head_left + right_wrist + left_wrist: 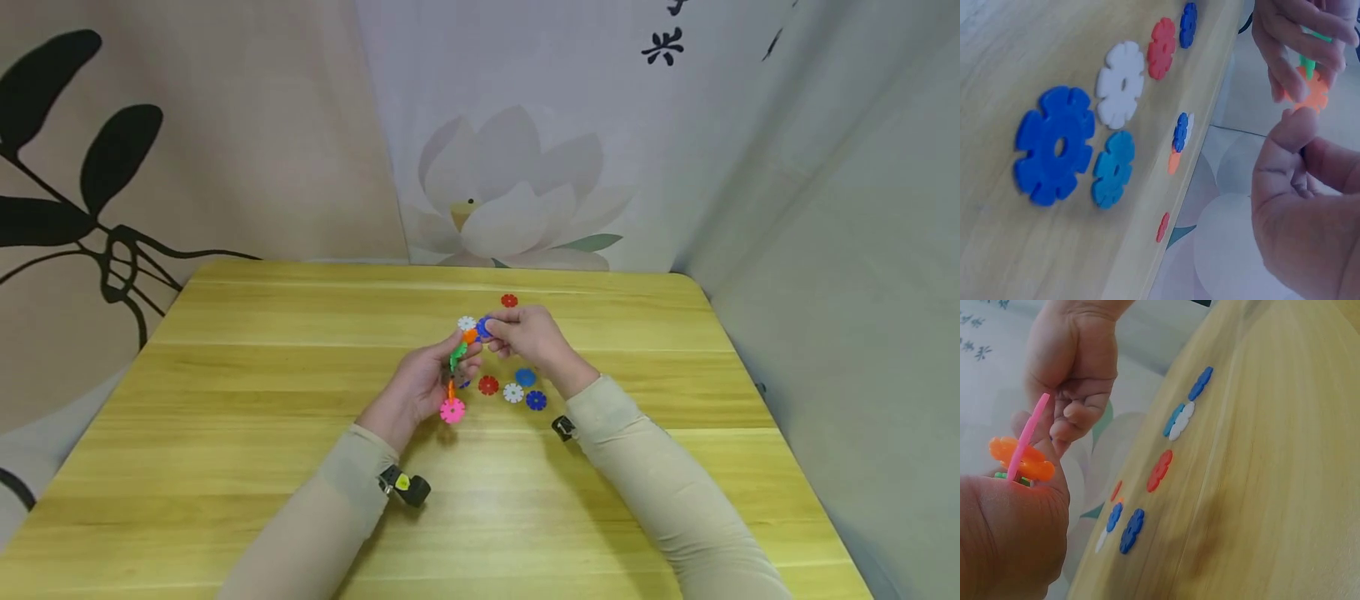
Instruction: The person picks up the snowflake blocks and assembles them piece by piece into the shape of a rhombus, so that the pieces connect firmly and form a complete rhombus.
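My left hand (420, 379) grips a chain of slotted plastic flower discs. A pink disc (452, 410) hangs at its near end, joined to an orange one (1030, 460). Farther along come a green disc (458, 356) and another orange disc (1314, 91), which sticks out past the left fingertips. Thumb and fingers of my right hand (531, 337) pinch a blue disc (484, 327) right at that orange disc. In the right wrist view the fingers hide most of the blue disc. Both hands are raised over the wooden table (300, 500).
Loose discs lie beyond and beneath the hands: red (488, 385), white (513, 392), light blue (526, 377) and dark blue (536, 401). Farther back are another red disc (509, 301) and a white one (467, 322). A curtain (525, 125) hangs behind the table's far edge.
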A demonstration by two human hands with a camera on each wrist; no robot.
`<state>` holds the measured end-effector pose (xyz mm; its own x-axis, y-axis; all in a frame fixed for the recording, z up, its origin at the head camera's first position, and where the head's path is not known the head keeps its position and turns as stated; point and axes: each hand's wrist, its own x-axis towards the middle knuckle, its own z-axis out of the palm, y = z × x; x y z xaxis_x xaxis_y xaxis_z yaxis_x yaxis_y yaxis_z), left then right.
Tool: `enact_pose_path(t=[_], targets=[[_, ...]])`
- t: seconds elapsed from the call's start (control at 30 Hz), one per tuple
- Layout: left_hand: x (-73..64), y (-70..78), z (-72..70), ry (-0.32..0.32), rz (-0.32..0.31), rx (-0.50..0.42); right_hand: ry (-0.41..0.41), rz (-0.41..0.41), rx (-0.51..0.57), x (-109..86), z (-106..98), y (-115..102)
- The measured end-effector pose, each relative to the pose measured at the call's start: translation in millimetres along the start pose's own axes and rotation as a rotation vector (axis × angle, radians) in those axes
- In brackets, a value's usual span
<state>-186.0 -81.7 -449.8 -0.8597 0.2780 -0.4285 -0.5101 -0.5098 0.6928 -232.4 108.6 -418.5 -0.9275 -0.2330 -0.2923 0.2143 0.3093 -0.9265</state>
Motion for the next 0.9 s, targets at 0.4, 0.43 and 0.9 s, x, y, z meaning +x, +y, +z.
enact_pose_path(t=[0.4, 0.43, 0.9], targets=[[0.8, 1.0, -1.1, 0.006, -0.001, 0.070, -0.020, -0.057, -0.104, 1.4, -4.2, 5.2], [1.0, 0.9, -1.3, 0.012, -0.003, 0.069, -0.022, -0.061, -0.108, 1.0, -4.2, 5.0], [6.2, 0.3, 0.7, 0.026, 0.025, 0.066, 0.041, -0.072, -0.049, -4.2, 0.2, 2.4]])
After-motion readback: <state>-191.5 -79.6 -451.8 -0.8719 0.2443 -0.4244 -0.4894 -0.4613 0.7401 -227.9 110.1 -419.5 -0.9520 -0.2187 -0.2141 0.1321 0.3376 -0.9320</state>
